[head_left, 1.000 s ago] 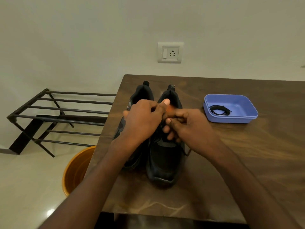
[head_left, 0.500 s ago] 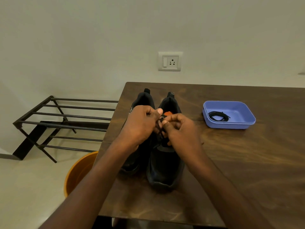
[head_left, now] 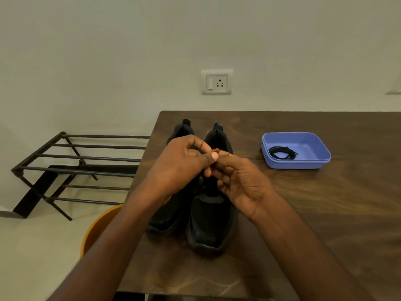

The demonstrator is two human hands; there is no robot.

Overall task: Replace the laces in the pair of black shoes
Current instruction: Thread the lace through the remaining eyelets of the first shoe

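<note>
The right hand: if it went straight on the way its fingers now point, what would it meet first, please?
The right hand points leftward, fingertips at the left hand above the right-side shoe. It would likely meet the left hand's thumb and fingers first; depth is unclear.

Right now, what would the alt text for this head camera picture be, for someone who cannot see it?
Two hands, left hand and right hand, meet over a pair of black shoes on a wooden table. A blue tray to the right holds a coiled black lace.
</note>
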